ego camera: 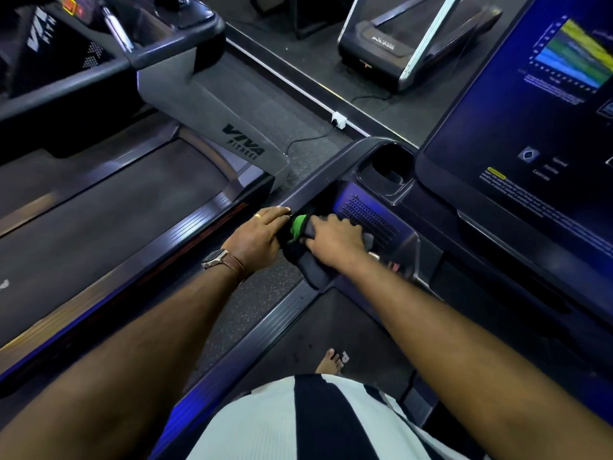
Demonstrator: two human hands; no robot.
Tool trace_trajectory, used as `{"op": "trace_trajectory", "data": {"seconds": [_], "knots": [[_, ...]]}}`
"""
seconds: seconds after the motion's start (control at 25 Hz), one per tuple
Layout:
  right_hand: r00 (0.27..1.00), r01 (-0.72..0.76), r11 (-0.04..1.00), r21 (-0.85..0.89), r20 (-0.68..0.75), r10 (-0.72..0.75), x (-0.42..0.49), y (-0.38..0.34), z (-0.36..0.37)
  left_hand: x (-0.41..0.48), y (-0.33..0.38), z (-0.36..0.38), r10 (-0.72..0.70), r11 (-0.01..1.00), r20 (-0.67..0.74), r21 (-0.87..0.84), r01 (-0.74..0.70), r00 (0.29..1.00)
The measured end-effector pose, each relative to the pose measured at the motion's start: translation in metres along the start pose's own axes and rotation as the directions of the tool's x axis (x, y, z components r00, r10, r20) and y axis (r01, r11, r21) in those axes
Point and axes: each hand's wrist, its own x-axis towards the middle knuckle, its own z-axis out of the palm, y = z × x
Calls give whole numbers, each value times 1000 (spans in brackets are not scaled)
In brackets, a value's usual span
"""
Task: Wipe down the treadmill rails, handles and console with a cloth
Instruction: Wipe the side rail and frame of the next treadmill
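Observation:
A dark cloth (306, 263) with a green patch lies bunched on the left handrail (318, 180) of the treadmill I stand on, beside the perforated grille of the console base (371, 217). My left hand (257, 235) rests on the rail with fingers laid over the cloth's left edge. My right hand (335, 240) presses down on the cloth with fingers spread over it. The lit console screen (530, 134) fills the right side, with a cup holder (391, 164) at its left.
A second treadmill (139, 194) marked VIVA FITNESS runs along the left, across a narrow strip of speckled floor (265, 303). A wall socket and cable (339, 121) sit on the floor ahead. My bare foot (330, 361) stands on the belt.

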Motion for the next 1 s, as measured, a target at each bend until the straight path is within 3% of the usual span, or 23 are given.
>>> {"op": "trace_trajectory", "data": {"seconds": [0.08, 0.16, 0.24, 0.36, 0.52, 0.6, 0.72, 0.88, 1.0], "knots": [[983, 106, 983, -147, -131, -125, -16, 4, 13, 0, 1, 0, -6, 1000, -6, 0, 6, 1000], [956, 202, 957, -207, -171, -239, -31, 23, 19, -1, 1, 0, -11, 1000, 3, 7, 11, 1000], [968, 185, 979, -87, -156, -196, -30, 30, 8, -2, 2, 1, -19, 1000, 7, 18, 19, 1000], [997, 45, 979, 200, -67, -32, -8, 16, -11, -1, 4, 0, -26, 999, 18, 28, 25, 1000], [972, 232, 966, 110, -72, -225, -22, 37, -7, 0, 6, 0, -30, 998, 26, 53, 28, 999], [976, 217, 973, 80, -54, -213, -26, 52, -7, -1, 6, 1, -49, 996, 30, 75, 46, 998], [995, 98, 976, 195, -54, -89, -7, 38, -13, 0, 6, 2, -44, 996, 20, 84, 42, 999], [966, 251, 959, 134, -100, -239, -10, 33, -3, 0, 9, -2, -19, 995, 14, 95, 17, 1000], [961, 277, 959, 59, -34, -275, -15, 49, -12, -7, 16, -11, -53, 993, -21, 104, 55, 998]]}}
